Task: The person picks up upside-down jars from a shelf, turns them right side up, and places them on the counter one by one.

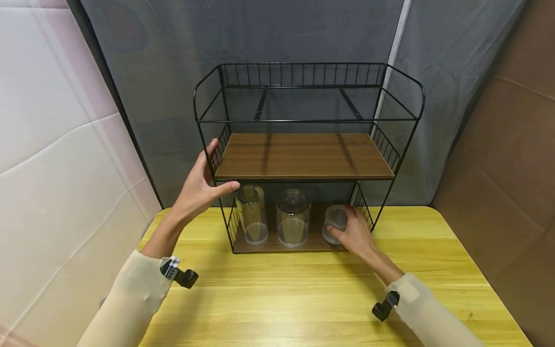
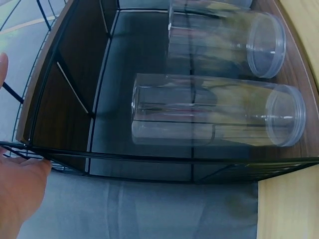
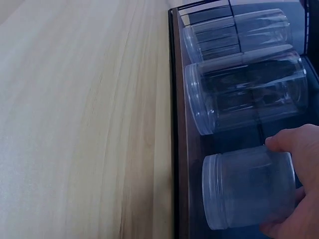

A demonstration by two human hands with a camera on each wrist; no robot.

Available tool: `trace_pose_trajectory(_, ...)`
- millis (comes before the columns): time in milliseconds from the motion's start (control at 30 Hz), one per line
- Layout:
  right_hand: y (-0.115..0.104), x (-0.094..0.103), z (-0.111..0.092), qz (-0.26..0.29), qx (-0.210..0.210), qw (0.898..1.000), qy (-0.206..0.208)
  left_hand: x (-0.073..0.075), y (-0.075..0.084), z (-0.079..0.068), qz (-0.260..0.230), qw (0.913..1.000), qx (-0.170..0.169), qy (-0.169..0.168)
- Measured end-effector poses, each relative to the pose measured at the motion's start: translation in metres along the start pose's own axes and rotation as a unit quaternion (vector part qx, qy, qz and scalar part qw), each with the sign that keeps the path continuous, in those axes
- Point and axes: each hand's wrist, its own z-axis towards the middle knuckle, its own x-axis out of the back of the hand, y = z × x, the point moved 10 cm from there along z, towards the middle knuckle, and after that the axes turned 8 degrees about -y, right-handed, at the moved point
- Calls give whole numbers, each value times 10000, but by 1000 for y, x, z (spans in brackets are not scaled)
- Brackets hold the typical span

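A short clear plastic jar (image 1: 335, 224) stands at the right end of the rack's bottom shelf, its ringed end down in the right wrist view. My right hand (image 1: 357, 231) grips it, thumb on the near side and fingers behind. Beside it stand two taller clear jars, one in the middle (image 1: 293, 219) and one at the left (image 1: 252, 214). At the left side of the black wire rack (image 1: 309, 180), my left hand (image 1: 200, 185) touches the frame. Its fingers lie straight along the outside, and its thumb stretches across the front below the middle shelf.
The rack's middle tier has a brown wood-look board (image 1: 303, 156); bars cross its top tier. It stands on a yellow wooden table (image 1: 277, 299). Grey fabric (image 1: 295, 33) hangs behind, with a white panel (image 1: 65, 120) at the left and a brown one (image 1: 507, 159) at the right.
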Motion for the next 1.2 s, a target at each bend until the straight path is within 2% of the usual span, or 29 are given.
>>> trace_pose_trajectory(200,-11,7,-6,-93,274,9995,88,-1,2,-5,-83,9998,-54,193)
trace_pose_trajectory(333,-19,12,-12,-149,404,9990,106,-2,6,-11,-267,9986,-219,392)
trace_pose_trajectory(500,-29,17,-22,-128,541,9984,78,0,13,-23,-79,9945,-377,973)
trace_pose_trajectory(600,-37,20,-28,-98,601,9981,35,1,20,-34,270,9864,-569,1520)
trace_pose_trajectory(700,-43,21,-33,-22,602,9982,-41,-3,31,-47,633,9729,-1012,1981)
trace_pose_trajectory(800,-51,22,-37,80,635,9979,-92,-13,45,-60,970,9568,-1578,2240)
trace_pose_trajectory(900,-60,24,-41,150,717,9973,-66,-27,57,-69,1137,9443,-2081,2283)
trace_pose_trajectory(1000,-70,27,-44,206,847,9962,-38,-42,63,-76,1105,9400,-2423,2132)
trace_pose_trajectory(1100,-78,29,-46,279,939,9952,-11,-61,62,-79,958,9443,-2580,1805)
trace_pose_trajectory(1200,-86,30,-48,396,1010,9941,0,-82,53,-79,710,9593,-2373,1352)
